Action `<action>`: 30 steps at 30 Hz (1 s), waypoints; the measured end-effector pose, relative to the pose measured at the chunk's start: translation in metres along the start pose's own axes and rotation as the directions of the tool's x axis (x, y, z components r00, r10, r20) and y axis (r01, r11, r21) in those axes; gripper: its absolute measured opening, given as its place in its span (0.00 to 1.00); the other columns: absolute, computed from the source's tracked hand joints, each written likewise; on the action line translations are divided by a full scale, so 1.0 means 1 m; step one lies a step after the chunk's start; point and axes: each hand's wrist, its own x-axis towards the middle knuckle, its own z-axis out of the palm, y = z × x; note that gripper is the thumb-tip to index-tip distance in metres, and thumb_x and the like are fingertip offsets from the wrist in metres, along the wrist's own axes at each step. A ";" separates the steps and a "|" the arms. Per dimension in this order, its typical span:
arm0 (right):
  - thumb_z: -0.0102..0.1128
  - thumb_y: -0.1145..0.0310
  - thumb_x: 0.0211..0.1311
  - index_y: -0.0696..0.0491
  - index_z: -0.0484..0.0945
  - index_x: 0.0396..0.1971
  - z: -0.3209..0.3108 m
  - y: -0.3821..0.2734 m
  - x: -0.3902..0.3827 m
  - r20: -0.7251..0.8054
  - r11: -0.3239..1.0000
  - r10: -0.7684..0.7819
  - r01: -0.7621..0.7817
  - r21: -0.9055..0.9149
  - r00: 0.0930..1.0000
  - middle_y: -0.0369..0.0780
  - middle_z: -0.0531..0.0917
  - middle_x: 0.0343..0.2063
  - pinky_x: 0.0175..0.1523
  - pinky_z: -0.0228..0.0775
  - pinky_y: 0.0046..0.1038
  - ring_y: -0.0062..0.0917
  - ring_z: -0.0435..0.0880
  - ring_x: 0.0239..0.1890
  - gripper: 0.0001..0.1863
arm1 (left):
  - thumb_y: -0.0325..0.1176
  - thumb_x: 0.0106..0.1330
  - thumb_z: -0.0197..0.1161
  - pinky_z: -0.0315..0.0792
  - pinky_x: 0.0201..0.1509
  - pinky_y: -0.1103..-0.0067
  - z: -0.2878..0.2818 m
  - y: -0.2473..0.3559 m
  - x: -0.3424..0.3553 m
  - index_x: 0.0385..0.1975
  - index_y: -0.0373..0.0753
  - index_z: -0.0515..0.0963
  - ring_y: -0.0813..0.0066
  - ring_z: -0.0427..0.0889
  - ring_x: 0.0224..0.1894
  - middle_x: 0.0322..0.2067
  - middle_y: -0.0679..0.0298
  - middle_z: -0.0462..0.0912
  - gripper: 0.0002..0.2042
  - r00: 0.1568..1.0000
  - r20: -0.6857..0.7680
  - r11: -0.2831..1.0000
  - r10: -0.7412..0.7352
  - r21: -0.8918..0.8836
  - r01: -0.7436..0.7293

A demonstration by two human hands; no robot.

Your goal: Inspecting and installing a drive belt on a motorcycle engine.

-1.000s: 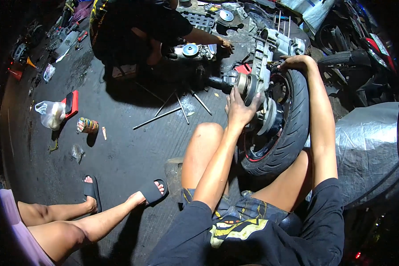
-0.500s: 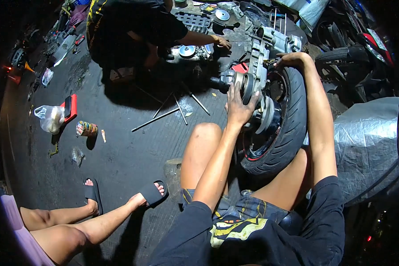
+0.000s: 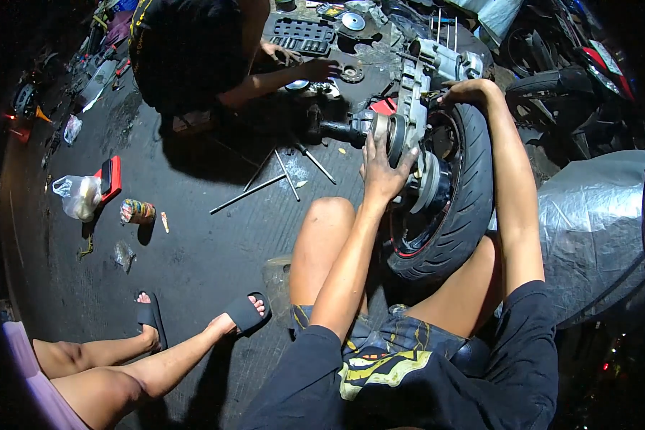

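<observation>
A scooter engine casing (image 3: 413,89) stands before me, joined to a black-tyred wheel (image 3: 473,193) between my knees. My left hand (image 3: 385,173) wraps round a ring-shaped metal pulley (image 3: 396,138) on the casing's left side, fingers on one side and thumb on the other. Bent sharply at the wrist, my right hand (image 3: 466,92) reaches over the top of the tyre. Its fingers curl at the casing's edge beside the wheel, their tips partly hidden. Below the pulley is a round dark drum (image 3: 428,185) near the wheel hub.
A co-worker (image 3: 186,57) crouches at the far left, hands near a socket set case (image 3: 301,36) and a toothed metal ring (image 3: 351,73). Metal rods (image 3: 247,193) lie on the ground. A can (image 3: 137,211) and bag (image 3: 79,197) stand left, near another person's legs (image 3: 150,362).
The co-worker has leaned and shifted their hands, uncovering the toothed ring. My view has shifted slightly; my hands stay on the same parts.
</observation>
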 end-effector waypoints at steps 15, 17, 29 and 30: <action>0.52 0.54 0.71 0.55 0.56 0.74 0.004 0.012 0.004 -0.140 0.945 -0.084 0.124 0.302 0.987 0.38 0.70 0.69 0.74 0.50 0.26 0.19 0.63 0.70 0.36 | 0.63 0.58 0.69 0.52 0.74 0.44 -0.005 0.005 -0.005 0.70 0.39 0.67 0.31 0.51 0.75 0.75 0.34 0.48 0.45 0.999 0.042 0.999 0.019 0.034 -0.020; 0.54 0.53 0.70 0.54 0.58 0.72 0.003 0.017 0.009 -0.148 0.949 -0.086 0.126 0.288 0.985 0.38 0.72 0.67 0.73 0.53 0.28 0.21 0.65 0.68 0.36 | 0.63 0.58 0.69 0.52 0.74 0.44 -0.006 0.003 -0.008 0.70 0.39 0.68 0.31 0.52 0.75 0.75 0.33 0.48 0.45 0.998 0.062 0.997 0.032 0.069 -0.036; 0.60 0.49 0.62 0.54 0.67 0.68 0.004 0.019 0.041 -0.113 0.980 -0.098 0.115 0.161 0.989 0.41 0.69 0.69 0.69 0.57 0.38 0.30 0.68 0.66 0.38 | 0.33 0.72 0.65 0.72 0.65 0.73 -0.133 0.028 -0.055 0.65 0.33 0.72 0.67 0.79 0.60 0.58 0.53 0.82 0.24 0.990 0.042 0.980 0.131 -0.159 -0.123; 0.52 0.48 0.67 0.57 0.56 0.73 0.000 0.015 0.041 0.079 0.985 -0.073 0.059 0.159 0.994 0.41 0.58 0.77 0.75 0.46 0.35 0.26 0.58 0.73 0.42 | 0.31 0.72 0.63 0.73 0.64 0.71 -0.151 0.021 -0.072 0.62 0.31 0.74 0.63 0.81 0.59 0.56 0.52 0.83 0.21 0.998 -0.055 0.992 0.028 -0.122 -0.034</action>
